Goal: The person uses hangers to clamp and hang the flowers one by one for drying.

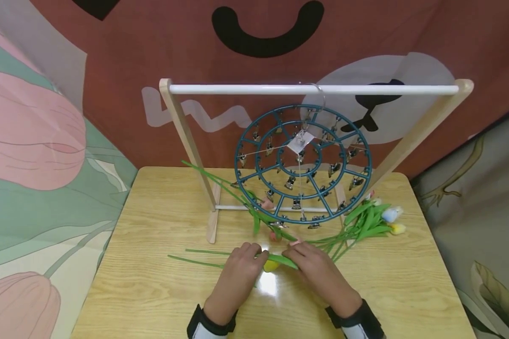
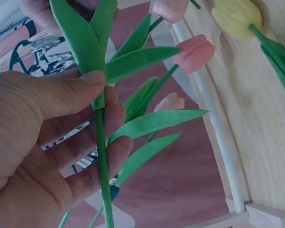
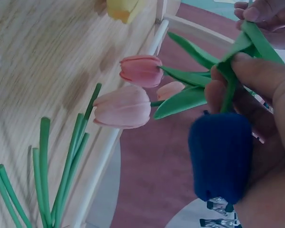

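Left hand (image 1: 237, 268) and right hand (image 1: 318, 268) lie side by side, palms down, fingers curled and pinching, thumbs pressing inward; dark cuffs at both wrists.

Right hand pinching an artificial tulip by its leaves above the table

The right hand (image 3: 261, 95) grips green leaves (image 3: 199, 76) with thumb and fingers; a dark blue tulip head (image 3: 221, 156) lies against its palm. The left hand (image 3: 266, 19) holds the same leaves at the upper right. Two pink tulips (image 3: 128, 95) hang beside a white rail (image 3: 104, 152), a yellow tulip (image 3: 123, 8) lies on the wooden table (image 3: 42, 61), and loose green stems (image 3: 52, 180) rest near its edge.
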The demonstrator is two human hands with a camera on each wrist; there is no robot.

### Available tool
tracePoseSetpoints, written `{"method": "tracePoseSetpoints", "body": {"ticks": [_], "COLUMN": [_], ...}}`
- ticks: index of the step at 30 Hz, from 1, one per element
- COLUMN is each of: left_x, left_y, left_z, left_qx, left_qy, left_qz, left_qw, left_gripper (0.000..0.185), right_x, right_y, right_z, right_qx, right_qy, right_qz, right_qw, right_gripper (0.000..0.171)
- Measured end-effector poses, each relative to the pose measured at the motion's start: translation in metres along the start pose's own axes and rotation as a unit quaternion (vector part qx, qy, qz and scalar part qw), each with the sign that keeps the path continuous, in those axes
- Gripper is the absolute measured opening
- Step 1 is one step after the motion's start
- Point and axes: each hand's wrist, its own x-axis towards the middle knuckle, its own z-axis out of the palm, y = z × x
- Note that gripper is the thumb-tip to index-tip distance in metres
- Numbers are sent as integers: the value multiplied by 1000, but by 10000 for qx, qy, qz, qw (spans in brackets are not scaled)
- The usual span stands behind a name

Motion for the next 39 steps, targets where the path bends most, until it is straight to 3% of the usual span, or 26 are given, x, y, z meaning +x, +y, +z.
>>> {"method": "tracePoseSetpoints", "body": {"ticks": [3,6,9,12,14,16,17,18,20,21,23,25,27,31,33,35,39], "left_x": [2,3,2,-1,-3,-5,-5,-6,-6,-6,-4,-1,1,4,5,5,6], "left_y": [2,5,7,5,2,0,0,0,3,6,11,17,22,27,28,28,24], "left_z": [-1,-3,-2,4,10,19,24,28,36,39,44,46,45,42,41,41,42], "left_qx": [-108,-421,-851,-1361,-1800,-2395,-2762,-3220,-4090,-4531,-5249,-5751,-6119,-6557,-6587,-6550,-6222], "left_qy": [187,626,1245,1455,1302,1113,1083,1075,1231,1348,1625,1856,2005,2055,2023,1969,1917], "left_qz": [24,116,457,606,373,-129,-390,-649,-997,-1094,-1115,-1045,-1025,-1188,-1333,-1482,-1646], "left_qw": [9998,9971,9875,9781,9743,9644,9542,9384,8987,8744,8281,7899,7582,7168,7124,7144,7410], "left_gripper": [24,15,7,13,14,13,14,18,25,26,29,31,33,35,30,25,20], "right_x": [0,-2,-4,-5,-5,-5,-4,-4,-4,-5,-5,-5,-5,-6,-7,-11,-18], "right_y": [3,6,9,11,11,11,11,11,10,9,9,8,8,8,9,12,21], "right_z": [1,2,1,-3,-6,-7,-8,-8,-7,-7,-6,-5,-4,-4,-6,-9,-20], "right_qx": [191,308,404,596,786,1041,1153,1259,1417,1466,1559,1683,1831,1993,1864,1747,1514], "right_qy": [190,440,612,737,807,871,896,916,943,949,960,934,894,777,710,670,849], "right_qz": [69,141,244,360,404,407,407,398,382,387,413,459,465,481,535,608,863], "right_qw": [9996,9985,9970,9948,9928,9899,9884,9870,9847,9839,9822,9802,9779,9757,9784,9805,9810], "right_gripper": [32,25,28,33,36,37,37,37,37,36,36,35,34,37,41,45,49]}}
